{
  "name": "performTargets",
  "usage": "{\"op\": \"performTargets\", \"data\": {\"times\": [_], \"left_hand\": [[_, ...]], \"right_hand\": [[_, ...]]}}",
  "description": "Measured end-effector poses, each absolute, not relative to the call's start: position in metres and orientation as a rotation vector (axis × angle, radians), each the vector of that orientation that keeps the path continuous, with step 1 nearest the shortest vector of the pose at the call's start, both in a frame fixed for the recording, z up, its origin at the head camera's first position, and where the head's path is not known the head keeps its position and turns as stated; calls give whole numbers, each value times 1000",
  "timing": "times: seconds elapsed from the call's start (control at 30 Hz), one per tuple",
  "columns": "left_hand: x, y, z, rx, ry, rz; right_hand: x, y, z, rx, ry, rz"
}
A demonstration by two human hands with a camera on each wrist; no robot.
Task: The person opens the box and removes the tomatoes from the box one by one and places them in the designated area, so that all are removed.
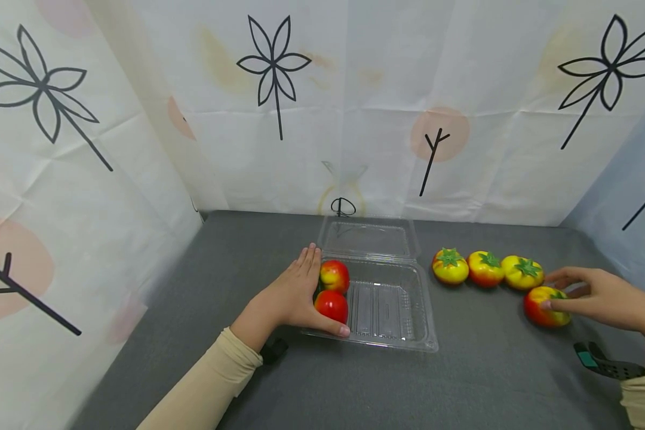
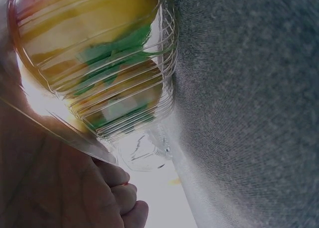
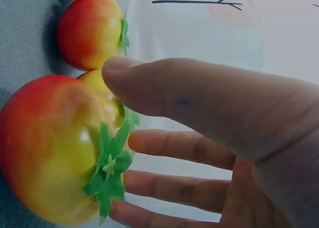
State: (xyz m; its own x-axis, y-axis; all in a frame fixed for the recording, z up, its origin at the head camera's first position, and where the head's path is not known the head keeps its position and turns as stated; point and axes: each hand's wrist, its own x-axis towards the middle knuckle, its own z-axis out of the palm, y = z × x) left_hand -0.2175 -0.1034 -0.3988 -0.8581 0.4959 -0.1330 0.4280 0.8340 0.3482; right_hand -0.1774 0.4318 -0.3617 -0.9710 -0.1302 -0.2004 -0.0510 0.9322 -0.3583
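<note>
- A glossy, round red-and-yellow fruit with green star-shaped leaves (image 1: 540, 318) sits toward the right edge of the matte grey table (image 1: 462, 382).
- The right hand (image 1: 604, 298) reaches around it, thumb and fingers loosely spread, not closed; how firmly they touch cannot be told.
- A sound grip would probably set thumb and fingers on opposite sides of the body, sparing the leaves and the row of three similar yellow-and-red fruits (image 1: 485, 272) nearby, toward the back edge.
- The left hand (image 1: 292, 298), fingers straight, rests against the left wall of a clear rectangular plastic container (image 1: 429, 316); light pressure should suit it.
- Inside, two shiny red-and-yellow fruits (image 1: 333, 306) are partly hidden by that hand.
- The table's front edge is cut off.
</note>
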Motion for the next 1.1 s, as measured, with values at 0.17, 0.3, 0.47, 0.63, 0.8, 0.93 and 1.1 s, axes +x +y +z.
{"op": "performTargets", "data": {"times": [0.17, 0.3, 0.47, 0.63, 0.8, 0.93, 1.1], "left_hand": [[-218, -104, -400, 716, 2798, 450], [-218, -104, -399, 718, 2798, 443], [-217, -103, -398, 716, 2791, 440], [-218, -103, -398, 716, 2789, 428], [-218, -104, -399, 719, 2799, 423], [-217, -104, -399, 722, 2802, 430], [-217, -104, -399, 726, 2797, 421]], "right_hand": [[-176, 426, -358, -138, 2941, -491], [-174, 419, -355, -150, 2996, -497], [-171, 403, -348, -196, 3052, -549], [-166, 382, -344, -278, 3078, -667], [-165, 364, -343, -342, 3092, -755], [-166, 354, -345, -422, 3129, -805], [-163, 338, -342, -557, 3117, -914]]}}
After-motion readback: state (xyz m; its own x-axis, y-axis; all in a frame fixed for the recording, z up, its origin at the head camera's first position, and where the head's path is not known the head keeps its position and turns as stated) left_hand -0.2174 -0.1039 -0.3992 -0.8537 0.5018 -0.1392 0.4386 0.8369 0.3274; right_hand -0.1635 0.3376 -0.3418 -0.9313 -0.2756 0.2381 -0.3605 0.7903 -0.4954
